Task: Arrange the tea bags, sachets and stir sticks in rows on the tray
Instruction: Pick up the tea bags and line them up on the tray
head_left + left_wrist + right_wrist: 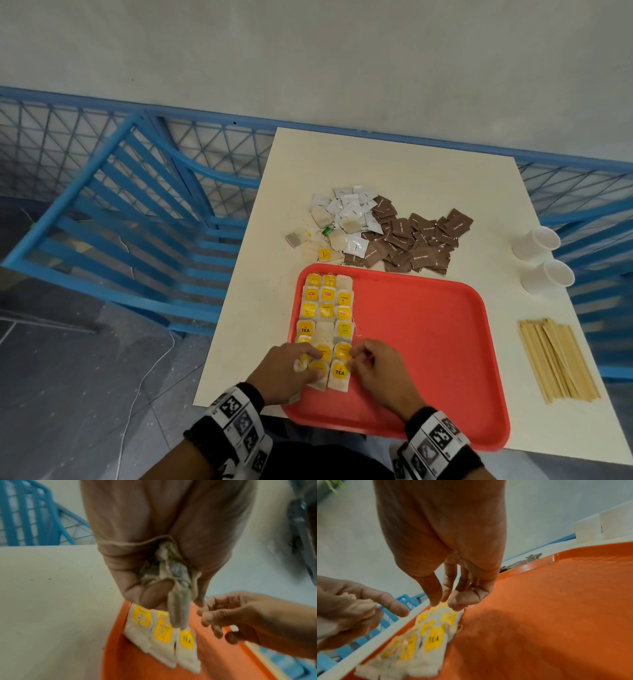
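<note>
On the red tray (428, 342), low in the head view, the laid tea bags (327, 318) form three columns down its left side, long axes running up the frame, about seven to a column though hands hide the nearest. The left hand (291, 371) clutches a crumpled bunch of tea bags (171, 569) with one dangling downward, and the right hand (380, 370) hovers beside the columns, fingertips drawn together, though whether they pinch anything I cannot tell. Above the tray lie mixed white and brown sachets (397, 233), too overlapped to count; at right, two white cups (543, 257) and a sheaf of stir sticks (558, 359) pointing up-frame.
</note>
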The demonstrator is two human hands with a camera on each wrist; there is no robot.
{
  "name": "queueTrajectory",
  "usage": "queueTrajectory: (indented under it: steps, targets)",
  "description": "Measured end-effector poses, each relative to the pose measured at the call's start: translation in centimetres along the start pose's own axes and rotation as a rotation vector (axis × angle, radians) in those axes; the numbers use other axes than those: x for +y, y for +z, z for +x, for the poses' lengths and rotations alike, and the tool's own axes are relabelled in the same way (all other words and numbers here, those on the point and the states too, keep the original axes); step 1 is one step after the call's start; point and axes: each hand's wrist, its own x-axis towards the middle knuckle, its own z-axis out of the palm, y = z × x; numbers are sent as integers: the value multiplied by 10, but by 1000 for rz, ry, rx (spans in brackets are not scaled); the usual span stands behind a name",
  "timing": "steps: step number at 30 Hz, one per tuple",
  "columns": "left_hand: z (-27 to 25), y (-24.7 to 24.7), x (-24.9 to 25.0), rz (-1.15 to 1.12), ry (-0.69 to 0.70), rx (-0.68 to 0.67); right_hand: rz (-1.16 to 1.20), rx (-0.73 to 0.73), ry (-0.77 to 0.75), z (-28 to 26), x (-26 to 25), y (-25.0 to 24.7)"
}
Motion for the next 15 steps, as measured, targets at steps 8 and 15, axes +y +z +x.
queueTrajectory:
  steps: [8, 15]
  targets:
    - [-12, -36, 36, -1237, -89, -74, 136, 20, -409, -8, -97, -49]
    - [-9, -31, 58, -1223, -28, 60, -94, -78, -452, -15, -117, -49]
